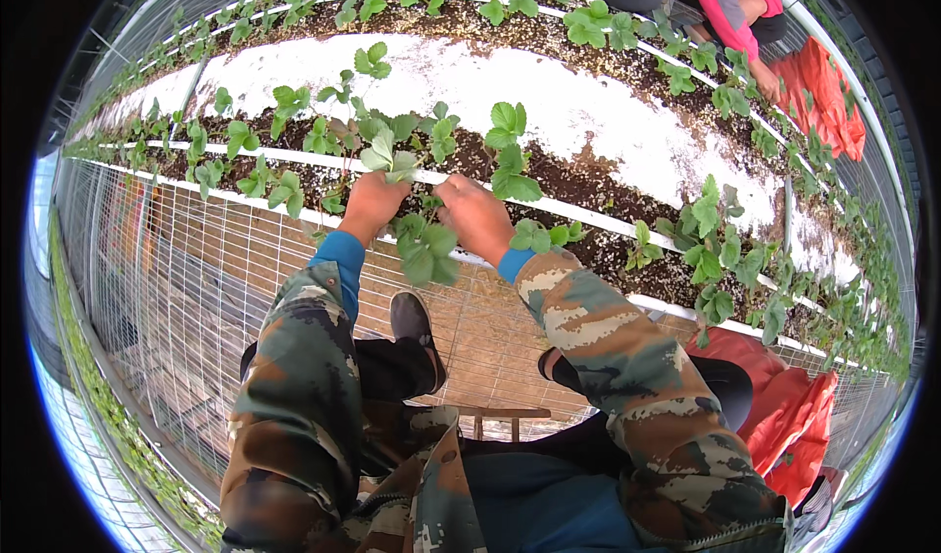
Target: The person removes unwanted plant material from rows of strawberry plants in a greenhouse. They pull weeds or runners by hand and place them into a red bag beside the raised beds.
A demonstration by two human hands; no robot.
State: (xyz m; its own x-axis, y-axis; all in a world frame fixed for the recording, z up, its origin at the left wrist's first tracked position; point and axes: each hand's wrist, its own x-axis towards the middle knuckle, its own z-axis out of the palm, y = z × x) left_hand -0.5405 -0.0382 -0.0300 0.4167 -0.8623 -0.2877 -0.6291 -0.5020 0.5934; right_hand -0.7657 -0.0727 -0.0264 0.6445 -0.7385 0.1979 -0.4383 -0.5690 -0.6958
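Note:
My left hand (371, 203) and my right hand (477, 216) are both down in the dark soil of a raised planting bed (549, 102), either side of a small green leafy plant (423, 244). The left hand's fingers are curled under leaves at the plant's base. My right hand presses on the soil just right of the stem, fingers bent. Its leaves hang over the bed's near edge between my wrists. What either hand grips is hidden by leaves.
Rows of similar plants run along the bed, split by a white strip and white pipes (588, 215). A wire mesh wall (196, 278) fronts the bed. Another person (730, 4) works at the far side. Red cloth (784, 406) lies at my right.

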